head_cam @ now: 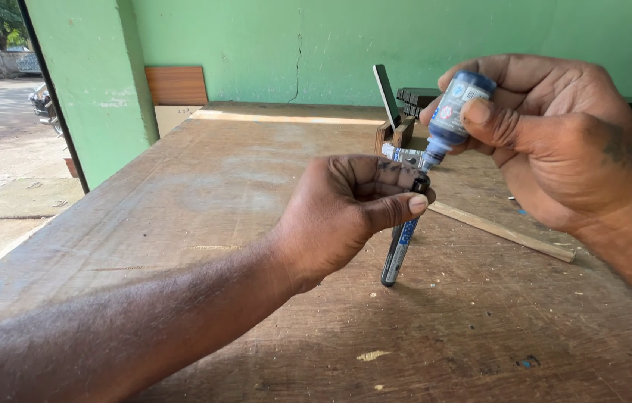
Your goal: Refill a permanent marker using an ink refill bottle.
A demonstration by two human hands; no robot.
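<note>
My left hand (349, 213) grips a dark marker pen (399, 250) upright, its lower end resting on the worn wooden table (204, 194). Between the same fingers sticks out a second small grey-and-blue piece (403, 155), perhaps the marker's cap. My right hand (555, 134) holds a small blue ink bottle (454, 116) tipped downward, with its nozzle right at the marker's open top. Both hands are stained with ink.
A thin wooden stick (502, 231) lies on the table to the right of the marker. Behind the hands a phone (386, 95) leans in a small wooden stand (396, 134), with a dark object (414, 98) beyond. Green wall behind; open doorway at left.
</note>
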